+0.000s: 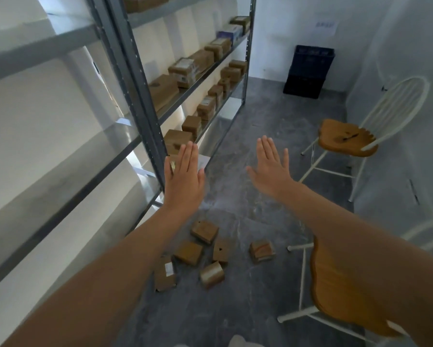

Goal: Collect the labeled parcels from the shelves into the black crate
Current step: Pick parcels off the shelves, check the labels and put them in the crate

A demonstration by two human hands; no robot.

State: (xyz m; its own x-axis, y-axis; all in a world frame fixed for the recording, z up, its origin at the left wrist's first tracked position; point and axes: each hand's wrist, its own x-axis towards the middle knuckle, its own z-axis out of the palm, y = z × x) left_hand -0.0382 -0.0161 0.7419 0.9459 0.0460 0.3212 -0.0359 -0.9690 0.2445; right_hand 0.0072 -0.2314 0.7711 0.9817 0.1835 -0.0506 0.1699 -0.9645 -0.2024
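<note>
Ahead of the body, left hand (184, 176) and right hand (270, 169) extend flat, fingers straight and together, holding nothing. Shelf parcels (185, 68) lie beyond the left fingertips; black crate (308, 71) stands against the far wall.

Brown parcels (205, 58) line the grey metal shelves (200, 78); 6 boxes (205, 231) lie on the grey floor (248, 136).

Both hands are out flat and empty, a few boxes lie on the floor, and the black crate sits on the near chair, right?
Not the crate. In the head view the black crate stands on the floor against the far wall. Both hands, left and right, are flat and empty, and boxes lie on the floor.
</note>
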